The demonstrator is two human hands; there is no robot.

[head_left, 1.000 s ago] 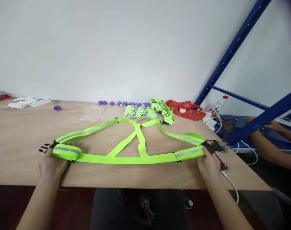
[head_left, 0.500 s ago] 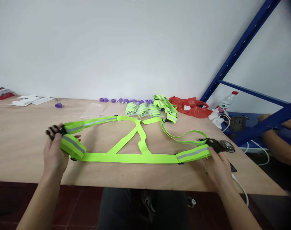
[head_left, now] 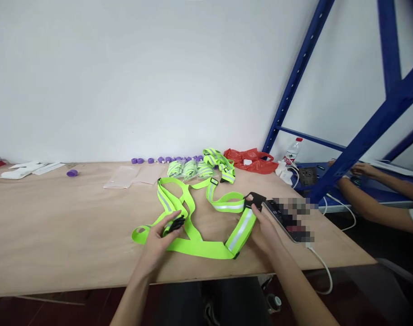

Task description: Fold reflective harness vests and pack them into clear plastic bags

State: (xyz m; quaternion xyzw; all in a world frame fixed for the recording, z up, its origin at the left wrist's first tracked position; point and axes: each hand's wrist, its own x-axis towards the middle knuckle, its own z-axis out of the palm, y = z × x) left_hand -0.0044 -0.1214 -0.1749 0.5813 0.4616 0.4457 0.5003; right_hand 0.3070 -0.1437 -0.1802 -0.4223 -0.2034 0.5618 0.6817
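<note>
A neon-yellow reflective harness (head_left: 199, 248) with grey-silver stripes lies in loose loops on the table between my hands. My left hand (head_left: 160, 235) is closed around its left side, at a black buckle (head_left: 176, 223). On the other side, my right hand (head_left: 265, 226) grips the strap just below a black plastic piece (head_left: 254, 200). Part of the right hand's fingers is hidden behind the strap. A phone (head_left: 284, 219) with a lit screen lies right beside my right hand, a white cable running from it.
Behind the harness sit bagged rolled harnesses (head_left: 189, 169), a loose one (head_left: 220, 162), purple rolls (head_left: 151, 160) and clear bags (head_left: 121, 176). A red plastic bag (head_left: 250, 159) and a bottle (head_left: 292, 151) stand near the blue frame (head_left: 295, 77). Another person's arms (head_left: 366, 203) are at right.
My left hand has moved right with its end of the harness, so the stretched straps have slackened and folded. The camera view has turned right, and the phone shows fully.
</note>
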